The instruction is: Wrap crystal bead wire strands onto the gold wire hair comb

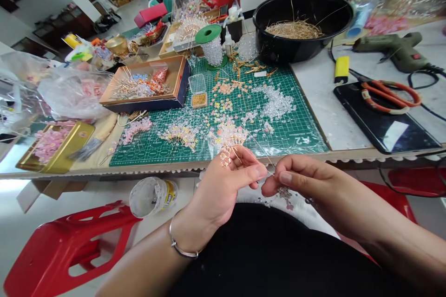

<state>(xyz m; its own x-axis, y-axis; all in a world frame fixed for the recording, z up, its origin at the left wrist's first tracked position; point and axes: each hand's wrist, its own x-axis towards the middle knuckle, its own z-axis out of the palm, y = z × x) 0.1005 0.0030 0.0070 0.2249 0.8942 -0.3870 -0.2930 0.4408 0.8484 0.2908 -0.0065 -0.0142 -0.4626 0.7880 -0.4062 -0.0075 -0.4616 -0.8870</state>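
Note:
My left hand (233,178) is closed, its thumb and fingertips pinching a looped gold wire ornament (228,155) just past the table's front edge. Close on its right, my right hand (299,174) pinches a thin wire (271,174) that runs between the two hands. Small flower-like beads (286,197) show under the right fingers; whether they hang from the wire I cannot tell. Beyond the hands, a green cutting mat (306,134) bears a pale beaded cluster (228,133), a yellow-and-white beaded piece (179,135) and loose clear beads (277,102).
A black basin (278,48) with gold wires stands behind the mat, left of a glue gun (390,48) and a dark tablet (379,120). A bead spool (212,46), an open box (174,97) and a gold tin (75,148) sit leftward. Below stands a red stool (38,255).

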